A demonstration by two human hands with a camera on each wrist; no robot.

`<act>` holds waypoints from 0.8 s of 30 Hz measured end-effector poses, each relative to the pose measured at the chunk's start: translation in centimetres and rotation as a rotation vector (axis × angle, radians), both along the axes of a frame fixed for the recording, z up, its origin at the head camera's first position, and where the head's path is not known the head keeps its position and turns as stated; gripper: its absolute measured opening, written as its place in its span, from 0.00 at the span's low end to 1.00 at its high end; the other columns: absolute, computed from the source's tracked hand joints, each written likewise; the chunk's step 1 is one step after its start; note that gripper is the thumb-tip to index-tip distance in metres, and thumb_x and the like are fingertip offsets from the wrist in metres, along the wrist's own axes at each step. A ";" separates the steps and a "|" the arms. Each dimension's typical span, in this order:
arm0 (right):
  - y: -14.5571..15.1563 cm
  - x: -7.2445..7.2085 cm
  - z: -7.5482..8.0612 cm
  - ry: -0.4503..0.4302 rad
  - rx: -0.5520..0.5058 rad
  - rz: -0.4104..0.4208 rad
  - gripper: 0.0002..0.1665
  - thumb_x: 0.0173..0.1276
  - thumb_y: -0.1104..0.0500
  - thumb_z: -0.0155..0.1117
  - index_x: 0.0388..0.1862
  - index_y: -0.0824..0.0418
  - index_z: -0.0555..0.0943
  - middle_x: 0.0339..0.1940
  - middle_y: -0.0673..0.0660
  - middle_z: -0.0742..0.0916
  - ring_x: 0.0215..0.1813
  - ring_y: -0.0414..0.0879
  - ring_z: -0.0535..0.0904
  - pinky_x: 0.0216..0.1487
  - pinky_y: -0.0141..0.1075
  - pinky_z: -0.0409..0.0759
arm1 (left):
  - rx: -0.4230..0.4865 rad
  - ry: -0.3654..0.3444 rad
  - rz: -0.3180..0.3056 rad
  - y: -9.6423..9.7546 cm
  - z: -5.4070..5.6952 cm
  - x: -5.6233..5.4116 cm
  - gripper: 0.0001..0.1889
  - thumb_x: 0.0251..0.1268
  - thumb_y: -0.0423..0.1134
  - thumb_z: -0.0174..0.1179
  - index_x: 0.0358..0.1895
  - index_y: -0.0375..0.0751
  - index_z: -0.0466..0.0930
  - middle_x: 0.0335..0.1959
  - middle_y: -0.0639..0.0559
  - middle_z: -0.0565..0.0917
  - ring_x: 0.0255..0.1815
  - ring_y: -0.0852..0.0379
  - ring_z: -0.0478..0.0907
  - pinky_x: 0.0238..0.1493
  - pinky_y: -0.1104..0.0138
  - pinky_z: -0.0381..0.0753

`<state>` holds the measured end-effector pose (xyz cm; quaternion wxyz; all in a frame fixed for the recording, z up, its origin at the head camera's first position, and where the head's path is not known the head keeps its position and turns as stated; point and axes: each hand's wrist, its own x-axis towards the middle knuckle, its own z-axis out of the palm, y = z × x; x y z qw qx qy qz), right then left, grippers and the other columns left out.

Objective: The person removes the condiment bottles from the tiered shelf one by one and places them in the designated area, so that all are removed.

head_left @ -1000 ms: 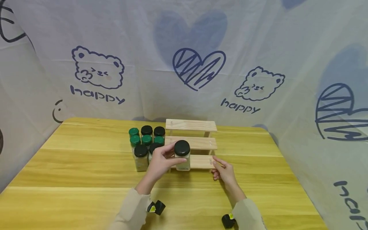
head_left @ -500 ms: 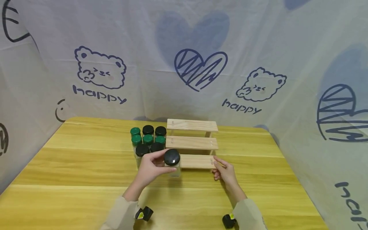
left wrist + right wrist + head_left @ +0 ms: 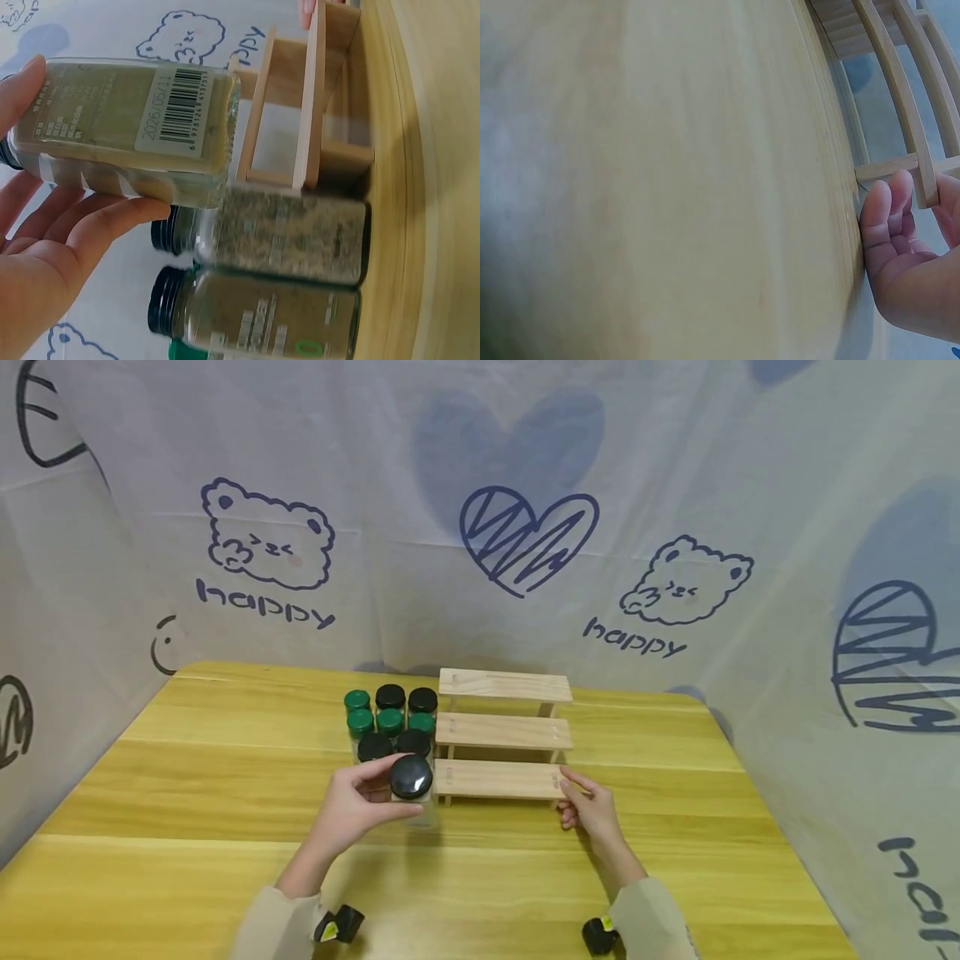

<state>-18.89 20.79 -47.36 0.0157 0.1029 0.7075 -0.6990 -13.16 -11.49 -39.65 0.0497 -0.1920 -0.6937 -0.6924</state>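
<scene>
My left hand (image 3: pixel 347 808) grips a glass spice jar (image 3: pixel 112 124) with a black lid, held up in front of the jar group, left of the rack. In the left wrist view the jar holds greenish powder and bears a barcode label. My right hand (image 3: pixel 596 814) pinches the right end of the lowest shelf of a three-step wooden rack (image 3: pixel 498 779). In the right wrist view the fingers lie under that shelf's end, and the thumb is partly hidden behind it.
Several jars with green lids (image 3: pixel 390 721) and black lids (image 3: pixel 390 696) stand grouped against the rack's left side. All stand on a yellow wood-grain table (image 3: pixel 187 777), with a printed cloth (image 3: pixel 420 627) hanging behind it.
My left hand has carried the jar left and toward me, away from the front of the lowest shelf, which now shows in full. The right hand stays on the rack.
</scene>
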 end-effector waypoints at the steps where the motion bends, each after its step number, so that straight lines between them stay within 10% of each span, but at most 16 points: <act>1: 0.0 0.0 0.0 0.001 -0.002 0.001 0.22 0.65 0.62 0.56 0.57 0.68 0.71 0.14 0.55 0.79 0.10 0.38 0.70 0.14 0.28 0.74 | 0.000 -0.007 0.002 -0.2 0.0 0.1 0.29 0.37 0.25 0.70 0.51 0.26 0.74 0.45 0.33 0.77 0.38 0.55 0.80 0.38 0.63 0.79; 16: 0.1 -0.1 0.0 -0.001 -0.006 -0.001 0.22 0.65 0.62 0.56 0.57 0.68 0.71 0.14 0.55 0.79 0.10 0.37 0.70 0.14 0.28 0.74 | 0.030 0.044 0.051 -3.7 -2.8 -0.3 0.29 0.38 0.26 0.70 0.51 0.30 0.75 0.46 0.39 0.79 0.39 0.56 0.80 0.36 0.65 0.79; 24: 0.1 -0.1 0.0 -0.009 0.001 -0.003 0.22 0.65 0.62 0.55 0.57 0.68 0.71 0.14 0.55 0.79 0.10 0.37 0.70 0.14 0.28 0.74 | -0.116 -0.002 0.087 -4.9 -2.2 0.4 0.30 0.37 0.26 0.70 0.51 0.24 0.72 0.42 0.47 0.82 0.38 0.59 0.80 0.37 0.65 0.79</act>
